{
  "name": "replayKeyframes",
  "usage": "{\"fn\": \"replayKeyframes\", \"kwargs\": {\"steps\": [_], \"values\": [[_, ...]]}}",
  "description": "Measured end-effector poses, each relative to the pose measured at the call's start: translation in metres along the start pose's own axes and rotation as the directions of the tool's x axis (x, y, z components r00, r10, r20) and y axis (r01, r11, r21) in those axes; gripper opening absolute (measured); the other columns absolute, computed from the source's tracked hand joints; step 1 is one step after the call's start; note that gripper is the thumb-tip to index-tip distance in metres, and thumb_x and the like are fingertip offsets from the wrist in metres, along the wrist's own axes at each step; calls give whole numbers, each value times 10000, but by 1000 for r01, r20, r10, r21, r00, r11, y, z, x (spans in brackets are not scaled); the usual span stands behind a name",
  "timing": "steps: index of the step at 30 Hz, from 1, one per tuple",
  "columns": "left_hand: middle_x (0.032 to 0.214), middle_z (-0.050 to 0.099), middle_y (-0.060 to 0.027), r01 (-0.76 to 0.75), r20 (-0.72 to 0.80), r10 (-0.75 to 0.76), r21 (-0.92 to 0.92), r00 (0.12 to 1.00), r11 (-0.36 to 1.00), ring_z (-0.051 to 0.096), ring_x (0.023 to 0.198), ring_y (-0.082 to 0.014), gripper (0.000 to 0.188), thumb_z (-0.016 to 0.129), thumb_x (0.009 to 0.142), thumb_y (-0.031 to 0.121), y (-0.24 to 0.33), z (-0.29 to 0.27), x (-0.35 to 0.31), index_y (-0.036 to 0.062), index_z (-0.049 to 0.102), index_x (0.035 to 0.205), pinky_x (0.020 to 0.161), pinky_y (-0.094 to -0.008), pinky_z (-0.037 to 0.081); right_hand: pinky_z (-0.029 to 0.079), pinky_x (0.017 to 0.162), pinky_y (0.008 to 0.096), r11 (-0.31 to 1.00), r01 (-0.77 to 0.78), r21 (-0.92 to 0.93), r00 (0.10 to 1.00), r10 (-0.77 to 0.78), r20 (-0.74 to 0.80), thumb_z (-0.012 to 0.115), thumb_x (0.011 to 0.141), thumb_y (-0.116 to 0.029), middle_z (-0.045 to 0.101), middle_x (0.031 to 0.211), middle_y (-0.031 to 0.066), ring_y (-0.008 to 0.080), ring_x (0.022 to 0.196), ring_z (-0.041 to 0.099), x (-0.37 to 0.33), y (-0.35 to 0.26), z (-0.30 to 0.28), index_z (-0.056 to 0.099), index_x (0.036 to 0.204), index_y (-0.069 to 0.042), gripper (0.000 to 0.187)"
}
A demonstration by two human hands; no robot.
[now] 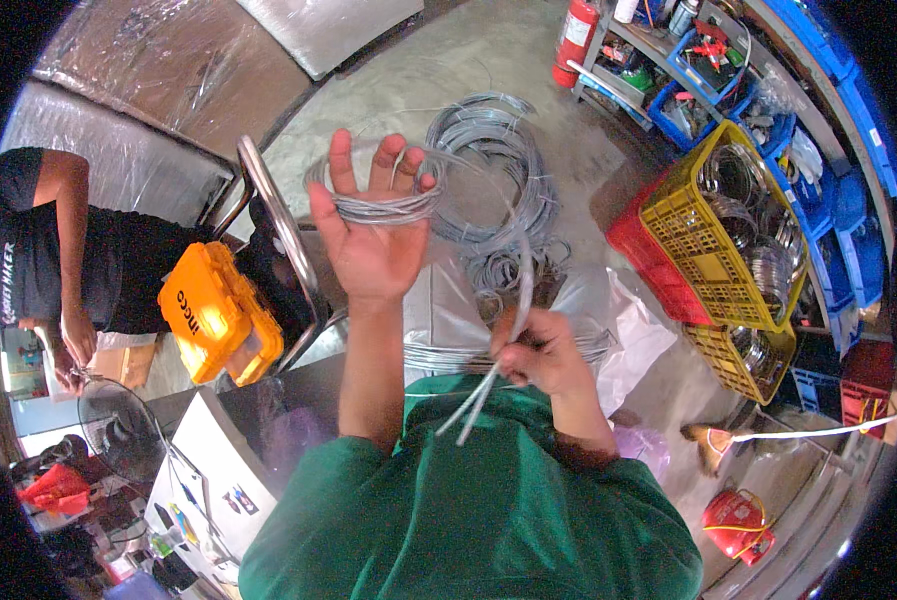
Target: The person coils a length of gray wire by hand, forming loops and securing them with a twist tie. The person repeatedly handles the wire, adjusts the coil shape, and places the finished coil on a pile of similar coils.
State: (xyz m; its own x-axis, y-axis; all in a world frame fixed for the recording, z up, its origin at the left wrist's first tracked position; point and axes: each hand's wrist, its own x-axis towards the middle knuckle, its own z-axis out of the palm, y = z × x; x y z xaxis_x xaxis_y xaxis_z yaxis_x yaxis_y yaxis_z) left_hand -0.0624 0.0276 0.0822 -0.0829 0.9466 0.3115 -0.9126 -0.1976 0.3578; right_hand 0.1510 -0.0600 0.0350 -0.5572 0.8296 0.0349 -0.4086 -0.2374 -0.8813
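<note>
My left hand (373,230) is raised palm up, its fingers spread and slightly curled, with a small coil of grey wire (386,208) lying across the palm and looped about the fingers. Lower and to the right, my right hand (543,352) is closed round a bundle of wire strands (524,285). Two loose ends stick out below the fist toward my green shirt. Beyond the hands lies a large coil of grey wire (540,195) on the floor. A smaller tangled coil (493,268) sits nearer, partly behind the strands. More wire rests across my lap.
Yellow crates (713,240) with wire coils stand at the right beside blue bins (828,200) and a fire extinguisher (574,40). At left are a metal chair frame (278,215), an orange case (208,310), a fan (120,428) and another person (58,230).
</note>
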Motion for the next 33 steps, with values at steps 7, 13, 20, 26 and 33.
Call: {"fn": "replayKeyframes", "kwargs": {"steps": [7, 13, 20, 26, 33], "values": [[678, 440, 21, 221, -22, -229, -190, 973, 957, 456, 692, -138, 362, 491, 1007, 412, -1, 48, 15, 153, 512, 755, 720, -348, 378, 523, 654, 358, 882, -199, -427, 964, 99, -246, 625, 954, -145, 684, 774, 86, 179, 663, 646, 40, 60, 0, 636, 855, 18, 191], [571, 325, 54, 72, -314, -172, -305, 934, 950, 340, 563, -109, 438, 508, 986, 436, -30, 60, -26, 170, 412, 652, 659, -301, 331, 529, 770, 313, 891, 370, 263, 712, -90, -697, 606, 972, -103, 679, 956, 92, 169, 856, 641, 105, 77, 21, 629, 1037, -14, 113], [565, 328, 58, 132, -370, -258, -333, 893, 934, 336, 485, -86, 399, 530, 990, 443, -17, 55, -42, 166, 434, 720, 577, -283, 339, 425, 574, 242, 715, 435, 547, 798, -25, -602, 632, 985, -264, 629, 818, 30, 116, 613, 521, 83, 42, 9, 622, 1060, -44, 232], [576, 285, 63, 191, -535, -215, -100, 817, 976, 308, 459, -73, 316, 494, 1032, 428, -27, 48, -54, 157, 496, 869, 472, -256, 306, 359, 529, 231, 733, 409, 544, 872, -138, -470, 628, 986, -290, 631, 788, 40, 90, 574, 449, 76, 22, 9, 608, 1127, -64, 267], [710, 402, 19, 389, -595, -190, 225, 781, 893, 356, 493, -73, 298, 457, 1054, 298, -46, 59, -55, 213, 457, 1340, 433, -236, 326, 592, 462, 308, 879, 300, 371, 922, -167, -350, 642, 949, -109, 629, 900, 144, 262, 654, 716, 71, 20, 11, 622, 1180, -35, 243]]}}
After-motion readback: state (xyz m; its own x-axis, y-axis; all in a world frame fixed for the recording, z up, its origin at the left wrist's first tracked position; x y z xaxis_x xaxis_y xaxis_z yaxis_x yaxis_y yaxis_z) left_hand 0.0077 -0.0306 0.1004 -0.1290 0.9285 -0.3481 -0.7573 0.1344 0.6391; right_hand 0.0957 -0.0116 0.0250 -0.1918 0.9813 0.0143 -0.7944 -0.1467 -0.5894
